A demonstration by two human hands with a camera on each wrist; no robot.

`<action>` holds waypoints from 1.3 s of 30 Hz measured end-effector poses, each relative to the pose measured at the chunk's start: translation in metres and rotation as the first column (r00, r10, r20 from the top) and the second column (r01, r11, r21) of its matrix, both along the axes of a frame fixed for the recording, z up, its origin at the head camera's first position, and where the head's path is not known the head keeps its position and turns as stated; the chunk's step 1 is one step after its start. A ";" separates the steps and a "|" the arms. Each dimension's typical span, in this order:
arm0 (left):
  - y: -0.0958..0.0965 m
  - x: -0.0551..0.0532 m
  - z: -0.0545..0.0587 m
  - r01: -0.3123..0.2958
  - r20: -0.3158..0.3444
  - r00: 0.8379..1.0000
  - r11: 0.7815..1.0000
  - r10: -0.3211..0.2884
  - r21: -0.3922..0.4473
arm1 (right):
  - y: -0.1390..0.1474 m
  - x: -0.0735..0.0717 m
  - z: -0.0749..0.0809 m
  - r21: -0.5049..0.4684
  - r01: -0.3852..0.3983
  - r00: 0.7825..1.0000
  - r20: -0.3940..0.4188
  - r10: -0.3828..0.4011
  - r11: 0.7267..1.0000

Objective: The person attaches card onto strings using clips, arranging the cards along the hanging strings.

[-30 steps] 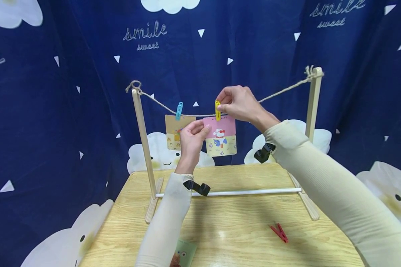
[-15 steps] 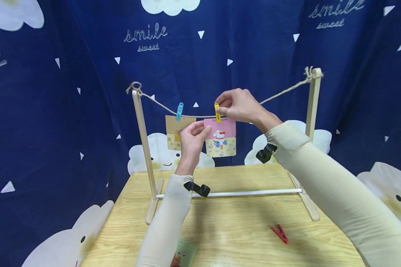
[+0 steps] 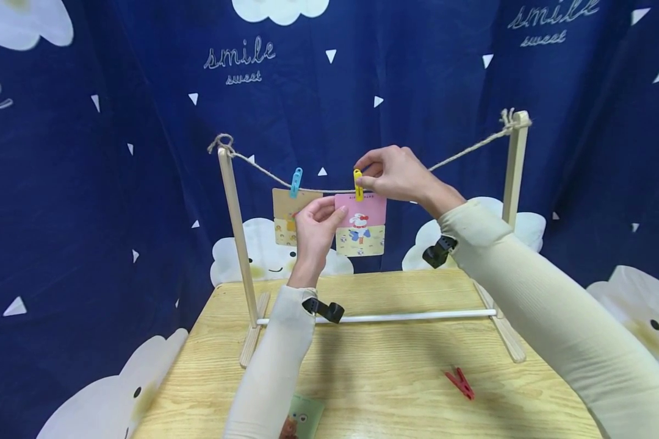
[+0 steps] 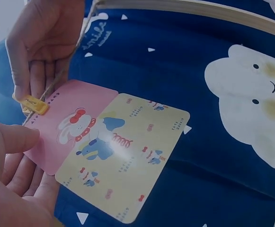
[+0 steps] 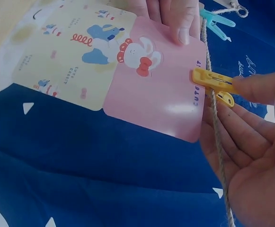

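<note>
By the tan twine string (image 3: pixel 472 149), your left fingers (image 3: pixel 320 205) pinch the square pink-and-yellow card (image 3: pixel 360 227) at ten o'clock, likely to steady it; your right fingers (image 3: pixel 370 159) pinch its yellow plastic clip (image 3: pixel 359 186) at twelve.

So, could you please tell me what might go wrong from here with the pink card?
The yellow clip overlaps only the top edge of the pink card, so the card might slip when the left hand lets go. The rope sags, so the brown card could slide toward the pink one.
</note>
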State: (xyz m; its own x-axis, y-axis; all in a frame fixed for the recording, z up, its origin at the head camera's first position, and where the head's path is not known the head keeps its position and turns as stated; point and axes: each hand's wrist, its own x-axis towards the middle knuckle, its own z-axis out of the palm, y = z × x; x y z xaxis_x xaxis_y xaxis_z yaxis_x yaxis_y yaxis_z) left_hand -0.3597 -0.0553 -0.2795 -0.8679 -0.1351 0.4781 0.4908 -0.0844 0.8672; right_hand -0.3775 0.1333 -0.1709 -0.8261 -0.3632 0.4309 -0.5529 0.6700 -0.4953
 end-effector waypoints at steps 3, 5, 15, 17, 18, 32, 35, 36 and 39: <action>-0.001 0.001 0.001 -0.013 -0.021 1.000 1.000 0.013 -0.019 | 0.000 0.001 0.000 0.001 0.003 1.000 -0.001 -0.003 1.000; -0.002 0.002 0.001 -0.029 -0.037 0.999 0.999 0.028 -0.031 | 0.001 0.001 0.001 0.000 0.002 1.000 0.000 -0.002 1.000; -0.007 0.009 0.003 -0.121 -0.141 0.984 0.991 0.112 -0.059 | -0.001 0.001 -0.001 0.002 -0.004 1.000 -0.012 0.004 1.000; -0.009 0.013 0.004 -0.157 -0.161 0.976 0.986 0.146 -0.059 | -0.001 0.001 -0.001 0.006 -0.004 1.000 -0.020 0.004 1.000; -0.011 0.014 0.004 -0.172 -0.169 0.973 0.983 0.160 -0.057 | -0.001 0.001 -0.001 0.008 -0.004 1.000 -0.023 0.004 1.000; -0.037 0.027 -0.001 -0.135 -0.160 0.978 0.991 0.131 -0.013 | 0.000 0.005 0.000 0.036 -0.027 0.994 -0.107 0.030 0.999; -0.041 0.030 -0.005 -0.095 -0.116 0.989 0.995 0.090 -0.043 | 0.004 0.015 0.000 0.039 -0.017 0.984 -0.175 0.023 0.999; -0.043 0.032 -0.007 -0.074 -0.098 0.993 0.995 0.068 -0.059 | 0.006 0.019 -0.001 0.036 -0.014 0.978 -0.206 0.021 0.999; -0.049 0.039 -0.012 -0.006 -0.035 0.999 0.993 0.002 -0.116 | 0.014 0.038 -0.006 0.014 -0.008 0.956 -0.294 0.012 1.000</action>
